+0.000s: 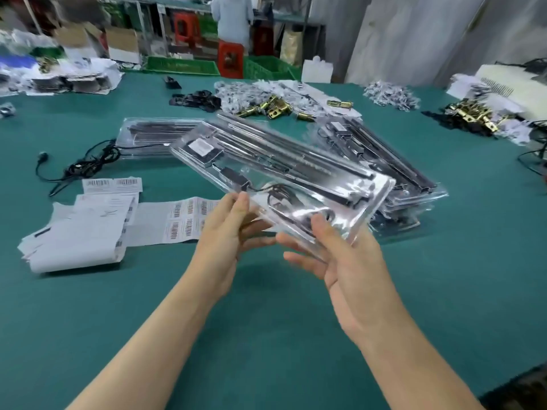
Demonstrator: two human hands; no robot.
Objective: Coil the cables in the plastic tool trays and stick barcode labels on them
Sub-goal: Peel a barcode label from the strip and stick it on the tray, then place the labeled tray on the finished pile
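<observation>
Green worktable [266, 335]; left hand [233, 232] and right hand [334, 255] pinch the near end of a clear tray [281, 173] held above it, thumbs on top; cable [281, 192] inside looks coiled; likely next: free one hand for the barcode labels [183, 217] lying left.

You have one wide-angle view from your own head, facing forward and down across the green worktop [124, 315], close enough that your left hand [228, 235] and right hand [346, 261] at the clear tray [296, 179] sit mid-frame, with the shelves [161, 22] beyond the worktop's far edge blurred along the top.
</observation>
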